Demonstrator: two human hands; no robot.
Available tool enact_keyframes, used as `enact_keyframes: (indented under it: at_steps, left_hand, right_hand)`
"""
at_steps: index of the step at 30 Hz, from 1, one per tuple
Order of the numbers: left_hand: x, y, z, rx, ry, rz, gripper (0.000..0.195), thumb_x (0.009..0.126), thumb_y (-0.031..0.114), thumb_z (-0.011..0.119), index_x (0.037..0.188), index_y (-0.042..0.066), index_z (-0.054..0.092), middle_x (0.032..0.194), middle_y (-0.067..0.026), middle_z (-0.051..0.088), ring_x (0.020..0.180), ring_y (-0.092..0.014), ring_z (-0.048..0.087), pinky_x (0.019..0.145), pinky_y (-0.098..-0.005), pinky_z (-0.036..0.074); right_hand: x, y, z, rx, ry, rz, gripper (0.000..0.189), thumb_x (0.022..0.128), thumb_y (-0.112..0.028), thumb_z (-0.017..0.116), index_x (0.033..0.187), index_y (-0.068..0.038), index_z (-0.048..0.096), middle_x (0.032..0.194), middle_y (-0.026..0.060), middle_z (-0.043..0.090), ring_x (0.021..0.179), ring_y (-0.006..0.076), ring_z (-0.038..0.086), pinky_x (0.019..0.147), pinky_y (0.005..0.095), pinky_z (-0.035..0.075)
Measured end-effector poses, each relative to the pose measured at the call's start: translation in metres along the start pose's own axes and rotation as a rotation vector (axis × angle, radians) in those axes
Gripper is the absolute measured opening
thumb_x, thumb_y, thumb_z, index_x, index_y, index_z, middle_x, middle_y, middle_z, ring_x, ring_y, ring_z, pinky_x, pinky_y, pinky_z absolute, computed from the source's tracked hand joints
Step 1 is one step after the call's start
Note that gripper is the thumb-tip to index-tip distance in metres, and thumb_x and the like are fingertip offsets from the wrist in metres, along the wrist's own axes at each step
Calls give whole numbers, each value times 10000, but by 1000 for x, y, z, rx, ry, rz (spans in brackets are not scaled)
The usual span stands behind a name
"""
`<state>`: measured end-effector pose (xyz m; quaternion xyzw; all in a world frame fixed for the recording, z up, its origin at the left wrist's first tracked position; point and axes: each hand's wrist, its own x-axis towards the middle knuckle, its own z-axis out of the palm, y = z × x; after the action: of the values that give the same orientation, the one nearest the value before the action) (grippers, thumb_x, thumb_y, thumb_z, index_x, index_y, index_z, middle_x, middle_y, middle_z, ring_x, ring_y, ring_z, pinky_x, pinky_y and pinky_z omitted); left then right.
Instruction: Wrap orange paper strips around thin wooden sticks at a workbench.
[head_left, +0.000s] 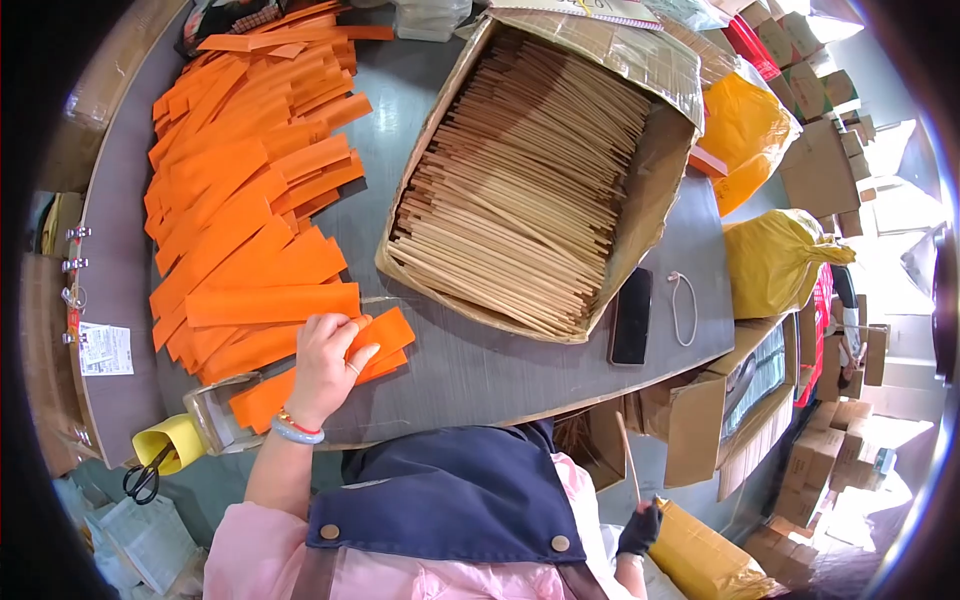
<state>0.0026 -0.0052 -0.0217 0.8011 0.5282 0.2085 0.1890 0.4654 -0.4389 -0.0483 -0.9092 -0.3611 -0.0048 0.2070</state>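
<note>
My left hand, with a ring, a bangle and a red cord at the wrist, has its thumb and fingers on an orange strip at the near end of a large heap of orange strips. My right hand, in a dark fingerless glove, is low at the right, below the table's edge, and grips a thin wooden stick that points upward. A cardboard box full of similar wooden sticks lies between the heap and a black phone on the grey table.
A yellow holder with black scissors hangs at the table's near left edge. A looped cord lies right of the phone. Yellow bags and open cartons stand at the right. Another person is far right.
</note>
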Motion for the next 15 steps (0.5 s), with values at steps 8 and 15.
enact_keyframes:
  at_steps: [8,15]
  left_hand:
    - [-11,-9,14,-160,175,-11,294,731,108,820,960,33,652,923,-87,583,881,-290,549,784,-386,464]
    - [-4,-7,22,-246,191,5,259,716,67,802,901,52,621,843,-107,555,816,-303,526,727,-380,439]
  right_hand:
    - [97,-140,81,201,-157,-140,408,907,-6,606,1314,-28,577,1263,146,583,1160,276,557,956,360,458]
    - [225,-416,131,212,-101,-988,410,803,-108,745,1193,-56,632,1093,175,630,1000,363,576,869,448,469]
